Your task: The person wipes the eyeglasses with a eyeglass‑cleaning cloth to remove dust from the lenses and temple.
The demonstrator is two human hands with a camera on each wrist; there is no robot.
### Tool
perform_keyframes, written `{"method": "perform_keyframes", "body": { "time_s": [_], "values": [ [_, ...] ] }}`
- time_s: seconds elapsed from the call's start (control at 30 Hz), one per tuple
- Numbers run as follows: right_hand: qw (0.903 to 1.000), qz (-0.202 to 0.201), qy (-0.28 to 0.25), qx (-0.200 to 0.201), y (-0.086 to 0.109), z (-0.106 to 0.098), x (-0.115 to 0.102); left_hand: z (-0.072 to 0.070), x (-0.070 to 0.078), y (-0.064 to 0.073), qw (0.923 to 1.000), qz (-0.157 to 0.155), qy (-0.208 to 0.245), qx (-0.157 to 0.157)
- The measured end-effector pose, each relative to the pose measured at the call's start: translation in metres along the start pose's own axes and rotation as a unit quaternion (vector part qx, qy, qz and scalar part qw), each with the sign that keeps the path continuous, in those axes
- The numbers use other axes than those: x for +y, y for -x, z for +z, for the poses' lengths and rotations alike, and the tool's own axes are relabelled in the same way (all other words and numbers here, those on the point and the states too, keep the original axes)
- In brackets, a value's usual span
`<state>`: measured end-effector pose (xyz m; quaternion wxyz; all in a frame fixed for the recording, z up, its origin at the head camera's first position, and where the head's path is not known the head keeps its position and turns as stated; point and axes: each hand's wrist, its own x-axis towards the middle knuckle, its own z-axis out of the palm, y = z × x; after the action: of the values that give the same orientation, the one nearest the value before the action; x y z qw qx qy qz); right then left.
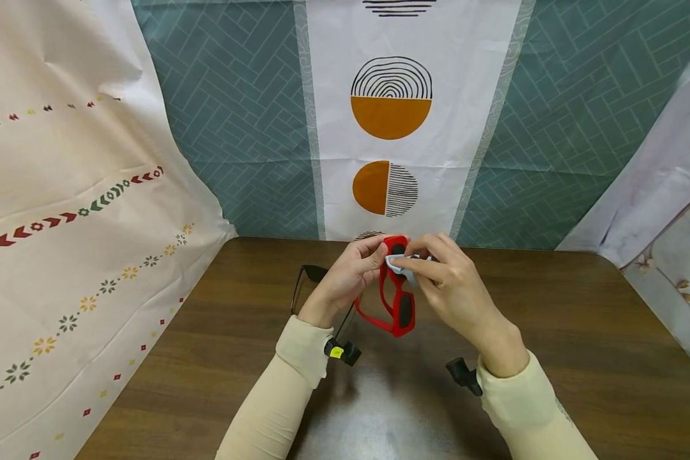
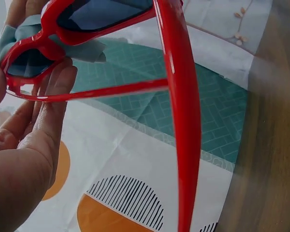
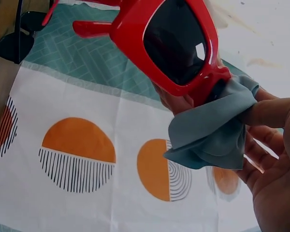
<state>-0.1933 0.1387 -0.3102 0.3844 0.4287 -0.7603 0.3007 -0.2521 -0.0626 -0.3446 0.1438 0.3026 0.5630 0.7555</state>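
A pair of red sunglasses (image 1: 399,319) with dark lenses is held up above the table, turned on end in the head view. My left hand (image 1: 353,268) grips the frame at its upper end; in the left wrist view the thumb and fingers pinch around one lens, and a long red temple arm (image 2: 181,96) crosses the picture. My right hand (image 1: 457,281) pinches a light blue cloth (image 3: 212,125) against that same end of the sunglasses. The cloth wraps over the lens there, covering most of it in the right wrist view. The other dark lens (image 3: 176,38) shows uncovered.
Black sunglasses (image 1: 315,273) lie on the brown wooden table (image 1: 207,358), partly behind my left hand and forearm. A patterned cloth (image 1: 253,128) hangs at the table's back edge. Cream fabric (image 1: 92,255) drapes along the left side.
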Motion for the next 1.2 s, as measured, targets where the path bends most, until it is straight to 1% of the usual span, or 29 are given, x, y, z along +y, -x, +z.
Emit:
{"method": "perform_keyframes", "body": {
  "time_s": [0.17, 0.4, 0.47, 0.63, 0.73, 0.9, 1.0, 1.1, 1.2],
  "values": [
    [0.9998, 0.007, -0.009, 0.015, -0.0011, 0.0036, -0.0009, -0.0011, -0.0008, 0.0000, 1.0000, -0.005, -0.002, -0.001],
    [0.9979, 0.023, -0.024, 0.055, -0.0011, 0.0048, -0.0010, -0.0009, 0.0011, 0.0012, 0.9999, -0.010, -0.001, 0.013],
    [0.9980, 0.022, -0.027, 0.053, -0.0012, 0.0051, -0.0011, -0.0006, 0.0019, 0.0016, 0.9998, -0.008, 0.004, 0.015],
    [0.9991, 0.003, -0.034, 0.024, -0.0024, 0.0083, -0.0026, -0.0001, 0.0031, 0.0024, 0.9996, 0.004, 0.018, 0.020],
    [0.9994, -0.005, -0.027, 0.020, -0.0028, 0.0095, -0.0034, 0.0006, 0.0040, 0.0026, 0.9996, 0.006, 0.019, 0.019],
    [0.9991, -0.006, -0.008, 0.041, -0.0030, 0.0100, -0.0022, 0.0028, 0.0044, 0.0015, 0.9996, -0.006, 0.017, 0.021],
    [0.9988, 0.003, -0.007, 0.049, -0.0028, 0.0097, -0.0013, 0.0034, 0.0035, 0.0009, 0.9996, -0.012, 0.013, 0.023],
    [0.9983, 0.018, -0.004, 0.055, -0.0024, 0.0085, -0.0014, 0.0043, 0.0034, 0.0006, 0.9997, -0.010, 0.011, 0.019],
    [0.9968, 0.031, 0.001, 0.073, -0.0025, 0.0079, -0.0018, 0.0050, 0.0029, -0.0005, 0.9999, -0.005, 0.011, 0.011]
  ]
}}
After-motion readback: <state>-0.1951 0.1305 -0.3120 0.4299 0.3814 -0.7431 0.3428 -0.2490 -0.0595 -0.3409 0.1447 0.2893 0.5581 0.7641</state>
